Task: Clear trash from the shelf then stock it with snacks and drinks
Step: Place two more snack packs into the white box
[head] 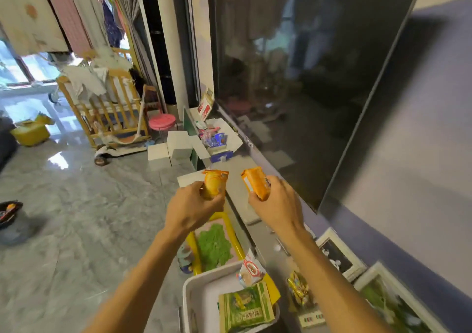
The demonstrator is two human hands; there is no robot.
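Both hands are up in front and apart, each closed round an orange snack pack. The left hand [194, 205] grips the left pack [214, 183] near its lower end, roughly upright with the crimped end up. The right hand [278, 205] grips the right pack [256, 183] from the side, its long axis tilted up and away to the left. A gap shows between the packs; they do not touch. The shelf [236, 165] is the long grey ledge under the TV [306, 90], running away from the person along the wall on the right. Its bare stretch lies just ahead of and below the packs and is seen between them. The right hand is nearer the wall and over the ledge; the left hand hangs about at the ledge's front edge. At the far end sits a heap [215, 138] of papers and wrappers, probably trash not yet cleared. Below the forearms is a white bin [190, 289] holding a green packet [245, 307], with a red-and-white packet [251, 268] at its rim and gold sweets [297, 286] just beside it. The step reads as stocking. The coming move looks short, forward and down; the right pack is better placed to go first, laid lengthwise along the ledge. The left hand would need to shift toward the wall. A pack set at the front edge could slip off.
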